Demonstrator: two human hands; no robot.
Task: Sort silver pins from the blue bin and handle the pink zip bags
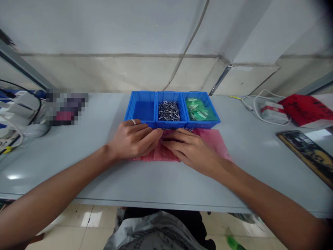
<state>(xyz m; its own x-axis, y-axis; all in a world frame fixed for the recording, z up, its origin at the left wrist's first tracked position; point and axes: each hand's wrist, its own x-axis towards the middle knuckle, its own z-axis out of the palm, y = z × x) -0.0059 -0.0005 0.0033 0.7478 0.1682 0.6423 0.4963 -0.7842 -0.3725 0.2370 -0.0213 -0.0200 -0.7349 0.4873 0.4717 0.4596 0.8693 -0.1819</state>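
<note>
So, my left hand (134, 140): resting on the near part of the pink plastic bag (214, 140), just in front of the blue bins, with a silver ring (133, 122) on one finger.
Left fingers: pressed together and slightly curled, tips pointing right towards my other hand. I cannot tell whether they pinch the plastic or only press on it.
My right hand (191, 151): lying on the same bag, angled in from the right, its fingertips almost meeting those of my left.
Right fingers: close together and nearly flat, with only slight gaps between them. I cannot tell whether they are pinching anything.
Pink plastic bag: flat on the table under both palms, crumpled towards the left, its far edge against the front of the bins.
Blue plastic bins (171, 109): three in a row, touching side by side; the middle one holds a pile of small metal pins (169, 111), and the right one holds green packets (200, 109).
Grey workbench (65, 173): carries everything here.
Far right: a white cable (260, 104), a white box (273, 113), a red packet (304, 109) and a dark patterned board (307, 156).
Far left: white power strips (23, 107) and a pixelated object (66, 106), too blurred to tell.
</note>
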